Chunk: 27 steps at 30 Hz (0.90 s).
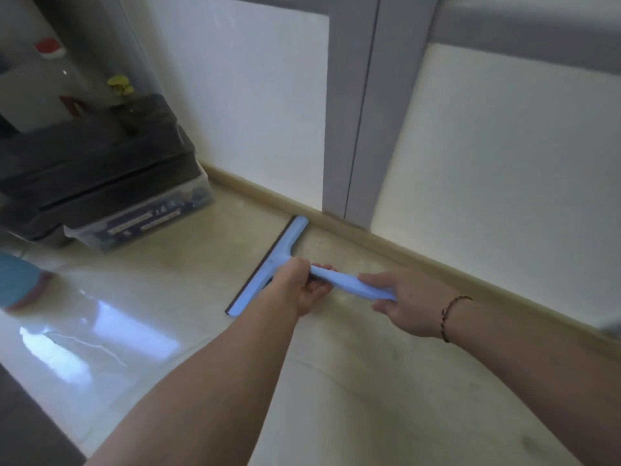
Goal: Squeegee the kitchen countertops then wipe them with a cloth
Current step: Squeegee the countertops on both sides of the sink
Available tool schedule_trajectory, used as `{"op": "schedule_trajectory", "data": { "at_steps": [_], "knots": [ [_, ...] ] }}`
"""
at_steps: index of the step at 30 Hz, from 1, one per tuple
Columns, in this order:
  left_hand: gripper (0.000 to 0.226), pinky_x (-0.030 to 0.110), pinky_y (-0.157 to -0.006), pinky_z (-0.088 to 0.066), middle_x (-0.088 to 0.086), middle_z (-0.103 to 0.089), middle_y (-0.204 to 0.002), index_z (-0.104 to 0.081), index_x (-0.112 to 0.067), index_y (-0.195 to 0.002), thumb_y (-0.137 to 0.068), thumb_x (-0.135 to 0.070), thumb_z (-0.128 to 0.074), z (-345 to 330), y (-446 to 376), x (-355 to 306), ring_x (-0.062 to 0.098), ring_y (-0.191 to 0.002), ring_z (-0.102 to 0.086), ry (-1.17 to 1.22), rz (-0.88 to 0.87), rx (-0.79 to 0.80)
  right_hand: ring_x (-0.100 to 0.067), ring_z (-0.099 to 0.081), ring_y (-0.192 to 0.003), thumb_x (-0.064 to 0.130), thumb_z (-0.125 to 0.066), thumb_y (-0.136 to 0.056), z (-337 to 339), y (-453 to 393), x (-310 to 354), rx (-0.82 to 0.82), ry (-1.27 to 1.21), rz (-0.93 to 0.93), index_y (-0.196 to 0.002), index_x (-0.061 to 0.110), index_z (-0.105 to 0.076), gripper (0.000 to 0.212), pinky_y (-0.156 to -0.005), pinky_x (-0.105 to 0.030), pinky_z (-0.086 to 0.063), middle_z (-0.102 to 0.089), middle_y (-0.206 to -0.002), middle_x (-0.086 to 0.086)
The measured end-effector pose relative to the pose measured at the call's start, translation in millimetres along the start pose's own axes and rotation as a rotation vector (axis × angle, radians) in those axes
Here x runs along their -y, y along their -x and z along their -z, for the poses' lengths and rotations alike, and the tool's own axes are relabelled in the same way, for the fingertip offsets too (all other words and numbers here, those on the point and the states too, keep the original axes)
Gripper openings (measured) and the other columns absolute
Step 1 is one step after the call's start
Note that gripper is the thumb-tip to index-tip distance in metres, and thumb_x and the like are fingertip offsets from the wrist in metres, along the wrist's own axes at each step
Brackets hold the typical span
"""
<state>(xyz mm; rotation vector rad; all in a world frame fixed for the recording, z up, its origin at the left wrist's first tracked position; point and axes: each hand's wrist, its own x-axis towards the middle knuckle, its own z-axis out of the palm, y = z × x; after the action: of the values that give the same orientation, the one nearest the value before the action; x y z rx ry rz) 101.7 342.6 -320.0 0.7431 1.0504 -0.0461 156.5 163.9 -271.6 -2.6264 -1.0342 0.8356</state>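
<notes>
Head view, the only one. Squeegee [268,267], light blue, lay near the middle of the frame on the beige counter [353,381], its dark rubber edge down on the surface and facing the left of the frame, the far tip of the blade just beside the raised lip at the foot of the wall. Left hand [311,284] was wrapped around the neck of the handle, close behind the blade. Right hand [406,301], a beaded bracelet [450,314] at its wrist, was curled round the handle's tail end. Both hands gripping, then, neither loose.

Toward the lower left of the frame, a glossy wet-looking sheen on the counter. At the upper left, dark stacked boxes [97,183] on a clear plastic bin [144,223]; at the left edge, a blurred blue and pink thing [23,284], too smeared to name.

Judged as the squeegee stage, cloth not in sight. To do the stroke well: keep the blade flat along its whole length, press evenly through the front hand, steer with the rear one, pull in one steady run away from the wall lip without lifting. Overlap the next pass slightly. Stop short of the bin, likely to block the blade.
</notes>
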Motion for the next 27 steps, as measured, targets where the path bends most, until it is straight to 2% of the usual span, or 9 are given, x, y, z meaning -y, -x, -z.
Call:
{"op": "schedule_trajectory", "data": {
  "at_steps": [3,7,11,14,16,19,20,23,27],
  "knots": [
    [0.029,0.039,-0.082,-0.049,0.015,-0.061,-0.087,-0.051,0.001,-0.09,-0.105,-0.017,-0.033,-21,11,27,0.027,-0.086,-0.062,0.016,0.017,0.017,-0.016,-0.05,-0.128,0.032,-0.06,-0.094,-2,25,-28,-0.015,-0.026,-0.034,-0.143,0.038,-0.043,0.053,-0.103,-0.02,-0.035,-0.049,-0.145,0.004],
    [0.026,0.038,-0.079,-0.048,0.014,-0.062,-0.086,-0.052,0.0,-0.099,-0.104,-0.016,-0.033,-38,22,53,0.025,-0.077,-0.062,-0.012,0.022,0.032,-0.017,-0.05,-0.128,0.037,-0.059,-0.094,-7,52,-51,-0.031,-0.019,-0.061,-0.142,0.043,-0.041,0.053,-0.104,-0.025,-0.039,-0.048,-0.145,0.006],
    [0.025,0.039,-0.082,-0.047,0.014,-0.061,-0.086,-0.05,0.0,-0.106,-0.105,-0.017,-0.032,-61,39,83,0.027,-0.092,-0.06,-0.046,0.024,0.047,-0.016,-0.051,-0.128,0.038,-0.059,-0.093,-14,82,-80,-0.04,-0.031,-0.097,-0.141,0.046,-0.041,0.052,-0.104,-0.027,-0.04,-0.048,-0.145,0.008],
    [0.024,0.04,-0.082,-0.047,0.015,-0.061,-0.086,-0.049,0.001,-0.102,-0.104,-0.015,-0.032,-78,51,107,0.028,-0.095,-0.059,-0.044,0.047,0.064,-0.015,-0.049,-0.129,0.037,-0.061,-0.092,-17,109,-102,-0.063,-0.044,-0.106,-0.14,0.045,-0.044,0.052,-0.106,-0.024,-0.038,-0.048,-0.146,0.008],
    [0.023,0.04,-0.082,-0.048,0.015,-0.06,-0.086,-0.049,0.0,-0.095,-0.104,-0.014,-0.033,-93,61,128,0.028,-0.092,-0.061,-0.045,0.071,0.089,-0.014,-0.048,-0.131,0.036,-0.061,-0.093,-18,132,-121,-0.075,-0.018,-0.131,-0.14,0.044,-0.045,0.051,-0.103,-0.019,-0.034,-0.049,-0.145,0.009],
    [0.024,0.039,-0.081,-0.049,0.015,-0.06,-0.087,-0.049,0.0,-0.091,-0.103,-0.012,-0.032,-118,75,163,0.025,-0.078,-0.062,-0.058,0.099,0.13,-0.014,-0.048,-0.13,0.034,-0.064,-0.091,-21,168,-152,-0.094,-0.04,-0.165,-0.138,0.047,-0.045,0.052,-0.107,-0.023,-0.035,-0.054,-0.136,0.011],
    [0.024,0.039,-0.079,-0.05,0.016,-0.061,-0.088,-0.049,0.0,-0.092,-0.103,-0.011,-0.031,-126,78,175,0.025,-0.076,-0.062,-0.06,0.108,0.148,-0.015,-0.045,-0.133,0.034,-0.064,-0.091,-23,180,-162,-0.098,-0.052,-0.175,-0.138,0.048,-0.045,0.053,-0.109,-0.026,-0.035,-0.053,-0.134,0.011],
    [0.025,0.036,-0.066,-0.053,0.013,-0.063,-0.096,-0.05,-0.002,-0.11,-0.102,-0.013,-0.028,-148,84,210,0.023,-0.078,-0.064,-0.043,0.142,0.208,-0.013,-0.043,-0.135,0.033,-0.067,-0.089,-30,214,-191,-0.128,-0.078,-0.22,-0.136,0.047,-0.048,0.052,-0.112,-0.028,-0.033,-0.049,-0.145,0.009],
    [0.022,0.034,-0.058,-0.052,0.009,-0.063,-0.088,-0.055,-0.011,-0.096,-0.103,-0.02,-0.036,-174,93,250,0.02,-0.075,-0.065,-0.095,0.157,0.236,-0.012,-0.051,-0.128,0.035,-0.066,-0.089,-38,254,-224,-0.139,-0.1,-0.271,-0.134,0.05,-0.049,0.051,-0.109,-0.031,-0.039,-0.052,-0.142,0.01]
  ]
}}
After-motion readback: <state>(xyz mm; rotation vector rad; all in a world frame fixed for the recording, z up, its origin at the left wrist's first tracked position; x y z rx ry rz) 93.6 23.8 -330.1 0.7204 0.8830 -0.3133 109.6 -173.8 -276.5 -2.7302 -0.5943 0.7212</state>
